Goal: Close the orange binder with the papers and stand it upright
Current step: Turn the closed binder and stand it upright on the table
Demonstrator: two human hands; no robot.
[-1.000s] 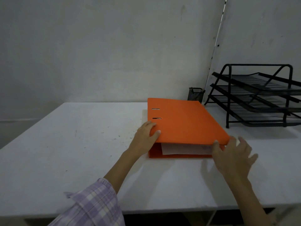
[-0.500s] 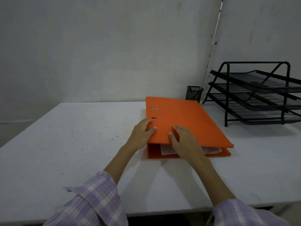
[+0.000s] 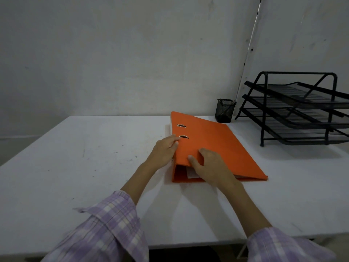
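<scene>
The orange binder (image 3: 217,146) lies flat on the white table (image 3: 85,167), cover down, spine to the left with two metal slots on top. White papers (image 3: 190,173) show at its near open edge. My left hand (image 3: 164,150) grips the spine edge on the left, fingers on the cover. On the near edge of the cover my right hand (image 3: 209,165) rests, thumb at the edge and fingers on top, hiding part of the papers.
A black mesh pen cup (image 3: 224,110) stands at the back of the table behind the binder. To the right stands a black three-tier wire paper tray (image 3: 298,110). The grey wall runs close behind the table.
My right hand moved from the binder's near right corner to the middle of its near edge and now rests on the cover. The cover sits lower. My left hand stayed on the spine.
</scene>
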